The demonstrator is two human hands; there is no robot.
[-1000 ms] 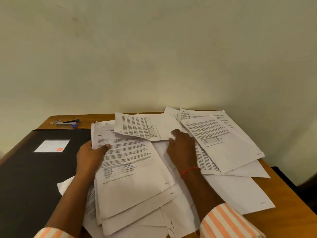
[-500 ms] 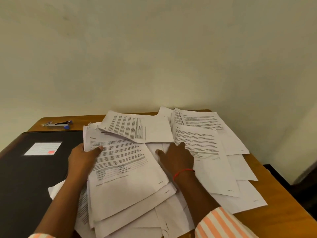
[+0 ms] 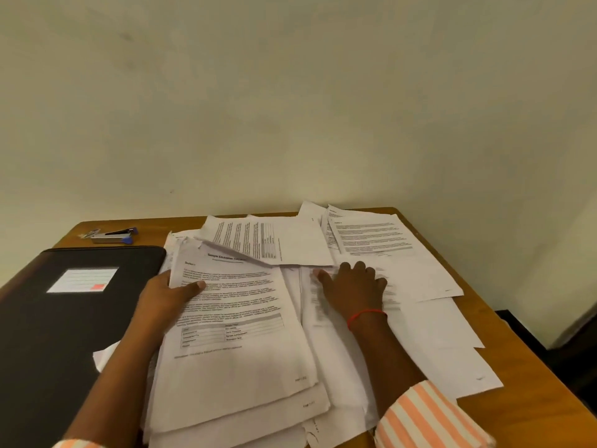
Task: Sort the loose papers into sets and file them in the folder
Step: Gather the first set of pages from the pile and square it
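Note:
Several printed white papers lie spread across the wooden table. A stack of sheets sits at the centre left. My left hand grips that stack's left edge, thumb on the top page. My right hand lies flat with spread fingers on a blurred printed sheet to the right of the stack. A shut black folder with a white label lies at the left, beside the stack.
A blue and silver stapler rests at the table's far left, behind the folder. The table stands against a plain wall; its right edge drops to a dark floor. More sheets overlap near the back edge.
My right hand has drawn a printed sheet from the right pile toward the centre. The left hand has kept its hold on the stack. The camera has shifted slightly.

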